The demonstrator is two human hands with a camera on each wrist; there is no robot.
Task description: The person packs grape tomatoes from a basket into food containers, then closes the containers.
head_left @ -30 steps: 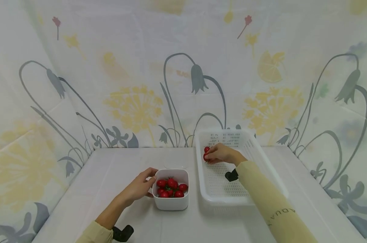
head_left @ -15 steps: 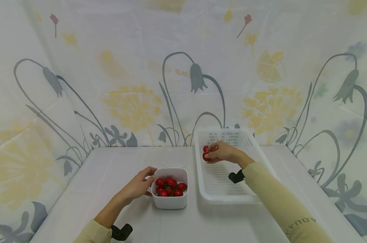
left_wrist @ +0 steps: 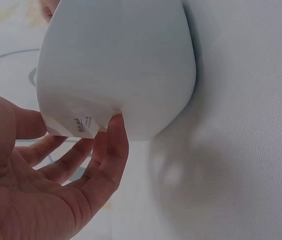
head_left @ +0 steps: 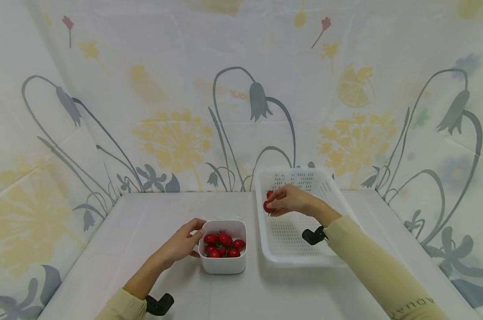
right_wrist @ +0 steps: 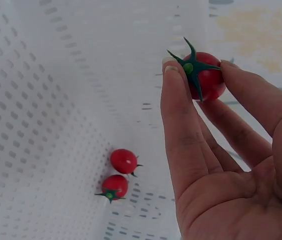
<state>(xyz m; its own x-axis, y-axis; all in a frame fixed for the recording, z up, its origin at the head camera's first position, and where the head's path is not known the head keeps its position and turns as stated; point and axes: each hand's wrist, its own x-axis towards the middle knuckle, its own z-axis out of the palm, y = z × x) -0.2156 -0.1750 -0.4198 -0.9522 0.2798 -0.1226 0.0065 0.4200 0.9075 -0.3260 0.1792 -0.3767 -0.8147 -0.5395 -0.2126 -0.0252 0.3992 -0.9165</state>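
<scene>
In the head view my right hand (head_left: 291,200) is over the left part of a white perforated basket (head_left: 265,244). Between thumb and fingertips it pinches a cherry tomato (right_wrist: 210,75), whose green calyx faces the wrist camera. Below, two more cherry tomatoes (right_wrist: 124,161) lie in the basket beside its wall. My left hand (head_left: 181,242) holds the left side of a small white square container (head_left: 224,266). Its thumb is at the rim and its curled fingers touch the wall, which bears a small printed mark (left_wrist: 87,125). Several red cherry tomatoes (head_left: 223,239) lie inside that container.
Both containers stand side by side on a white table (head_left: 177,293), with a narrow strip of tabletop between them. A faint clear round rim (head_left: 229,218) shows just behind the small container. A flower-printed cloth (head_left: 165,66) rises behind the table's far edge.
My right hand, with the cherry tomato pinched in it, has shifted slightly left and up, and its forearm has swung right. The left hand stays on the container. The head view has drifted a little.
</scene>
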